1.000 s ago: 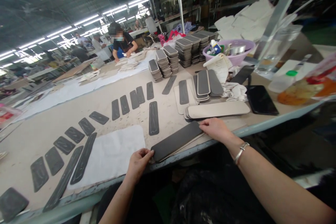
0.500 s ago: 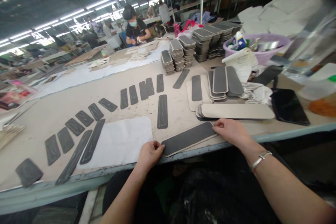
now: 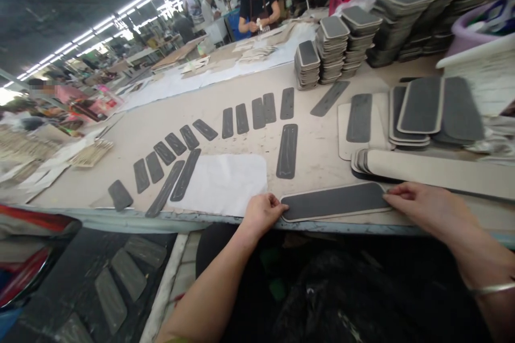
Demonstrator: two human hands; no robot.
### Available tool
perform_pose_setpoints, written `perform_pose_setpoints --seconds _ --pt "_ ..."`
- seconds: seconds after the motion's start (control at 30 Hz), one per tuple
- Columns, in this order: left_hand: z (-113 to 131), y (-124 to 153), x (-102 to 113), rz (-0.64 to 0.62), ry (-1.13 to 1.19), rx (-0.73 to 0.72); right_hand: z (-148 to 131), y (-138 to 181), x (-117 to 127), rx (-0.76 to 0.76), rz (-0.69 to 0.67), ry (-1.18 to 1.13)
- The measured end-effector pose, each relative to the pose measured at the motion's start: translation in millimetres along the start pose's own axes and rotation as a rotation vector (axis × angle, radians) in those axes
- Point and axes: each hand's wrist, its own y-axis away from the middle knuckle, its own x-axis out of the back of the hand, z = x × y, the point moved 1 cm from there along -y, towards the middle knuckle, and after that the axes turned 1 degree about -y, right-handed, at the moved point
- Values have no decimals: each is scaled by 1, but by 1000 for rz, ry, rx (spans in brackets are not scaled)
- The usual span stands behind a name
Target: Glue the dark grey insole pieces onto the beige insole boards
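Head view: dark strip (image 3: 336, 201) lies flat, long axis left-right along table edge (image 3: 120, 220).

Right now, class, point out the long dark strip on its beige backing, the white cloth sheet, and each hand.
long dark strip (image 3: 336, 201), head view, middle
white cloth sheet (image 3: 225, 183), head view, centre
left hand (image 3: 263, 213), head view, back
right hand (image 3: 430, 208), head view, back

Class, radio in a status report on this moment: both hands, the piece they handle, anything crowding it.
Left hand on the long dark strip's left end; right hand on its right end. Strip flat on a beige backing at table edge. White sheet beside; beige stack behind.
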Motion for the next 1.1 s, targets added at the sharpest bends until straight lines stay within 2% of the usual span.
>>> perform_pose_setpoints --seconds 0.13,0.23,0.33,0.4,0.67,1.1 --pt "-7 8 3 95 105 -116 -3 1 1 8 0 16" --pt "-9 16 5 156 106 -356 -1 0 0 35 16 16" --pt "-9 19 3 111 51 -598 1 -1 -1 59 52 24" --pt "-9 19 0 70 5 -663 0 2 0 55 49 30" --pt "-12 14 -5 86 -44 -700 -17 12 10 12 10 33" --pt "-10 15 -5 86 -58 -698 -16 10 6 14 20 37"
